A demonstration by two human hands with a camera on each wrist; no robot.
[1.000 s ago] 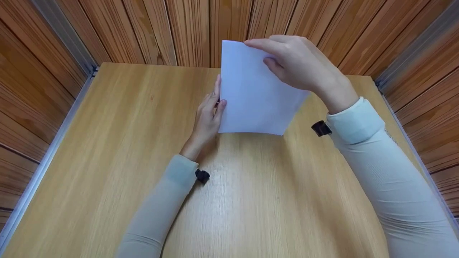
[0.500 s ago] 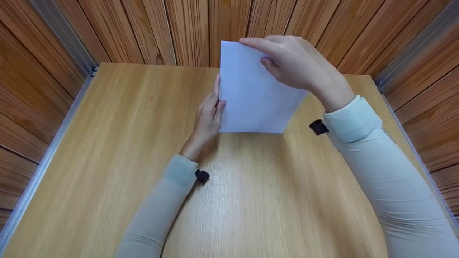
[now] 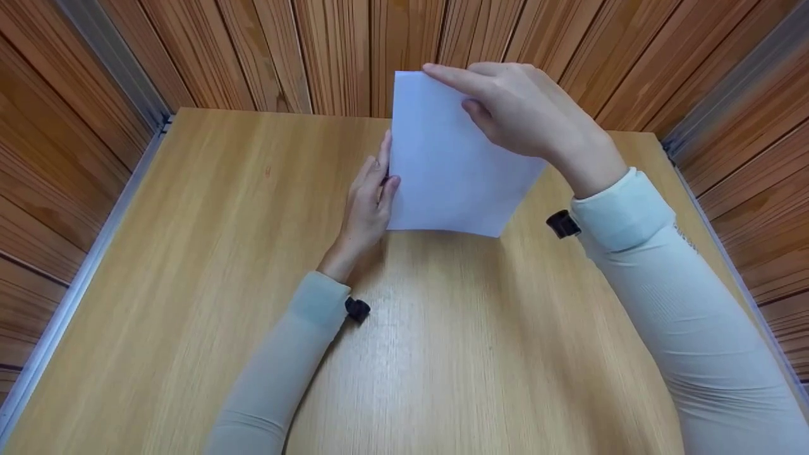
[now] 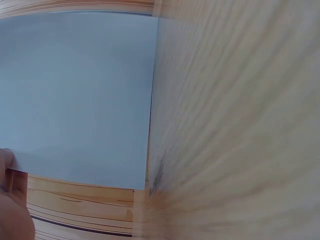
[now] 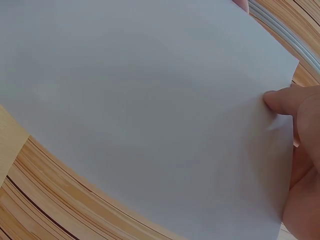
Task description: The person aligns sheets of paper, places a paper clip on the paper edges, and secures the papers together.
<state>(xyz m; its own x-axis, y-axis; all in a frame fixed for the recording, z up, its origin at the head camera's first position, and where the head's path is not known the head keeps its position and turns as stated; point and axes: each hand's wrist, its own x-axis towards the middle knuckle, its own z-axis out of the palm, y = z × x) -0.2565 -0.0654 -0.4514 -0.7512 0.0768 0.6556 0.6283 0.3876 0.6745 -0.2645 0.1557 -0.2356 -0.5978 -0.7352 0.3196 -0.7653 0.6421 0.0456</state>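
Note:
White paper (image 3: 458, 170) stands roughly upright above the far middle of the table; I cannot tell whether it is one sheet or more. Its left edge is pinched by my left hand (image 3: 368, 199), thumb on the near face and fingers behind. My right hand (image 3: 521, 114) grips the upper right part, index finger along the top edge. In the right wrist view, the right thumb (image 5: 280, 101) presses the paper's face near a small crease. The left wrist view shows the paper (image 4: 80, 95) beside the blurred tabletop, with part of the left hand (image 4: 11, 210) at lower left.
A light wooden table (image 3: 208, 265) lies below both forearms. Wood-plank walls (image 3: 335, 57) enclose it at the back and sides, with metal rails (image 3: 82, 268) along the table's side edges. A small black wrist camera (image 3: 358, 310) sits at the left cuff, another (image 3: 562, 224) at the right.
My right hand has shifted slightly left along the paper's top edge. The paper tilts slightly, its lower left corner a little higher. My left hand stays nearly in place.

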